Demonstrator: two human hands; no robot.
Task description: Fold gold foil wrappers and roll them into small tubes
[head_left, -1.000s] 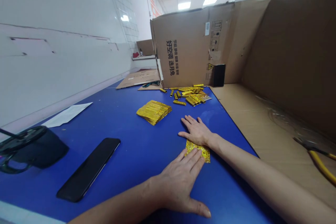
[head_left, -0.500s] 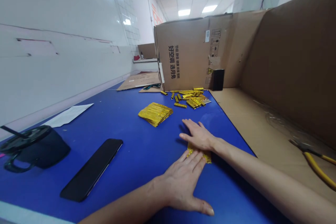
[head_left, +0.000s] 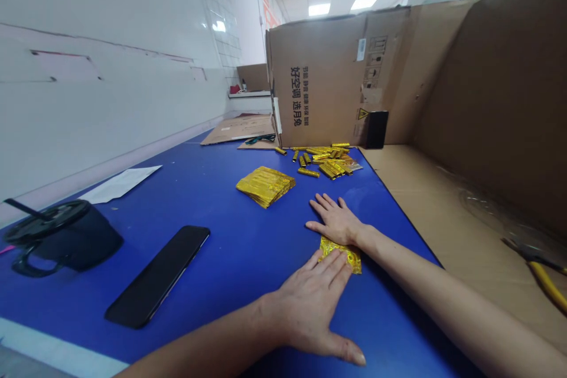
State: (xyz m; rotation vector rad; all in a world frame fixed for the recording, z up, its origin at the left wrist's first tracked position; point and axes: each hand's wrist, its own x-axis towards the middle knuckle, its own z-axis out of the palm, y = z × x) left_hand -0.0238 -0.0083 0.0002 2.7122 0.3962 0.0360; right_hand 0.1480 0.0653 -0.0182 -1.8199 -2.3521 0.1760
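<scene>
A gold foil sheet (head_left: 354, 260) lies flat on the blue table (head_left: 230, 271), partly covered by both hands. My left hand (head_left: 310, 304) is spread, its fingertips resting on the near part of the sheet and its thumb stretched out to the right. Just beyond, my right hand (head_left: 337, 221) lies flat with fingers apart, its heel at the sheet's far edge. A stack of gold foil sheets (head_left: 266, 184) sits farther off to the left. Behind it and to the right are several small gold rolls (head_left: 334, 168) in a loose pile.
On the left are a black phone (head_left: 159, 274), a dark mug (head_left: 71, 236) with a straw and a white paper (head_left: 121, 185). Large cardboard (head_left: 332, 82) stands behind, a black device (head_left: 376, 130) leaning on it. Pliers (head_left: 547, 283) with yellow handles lie right.
My right hand has shifted slightly away from my left hand with its fingers spread wider, so more of the gold sheet shows between them. The camera view has moved a little.
</scene>
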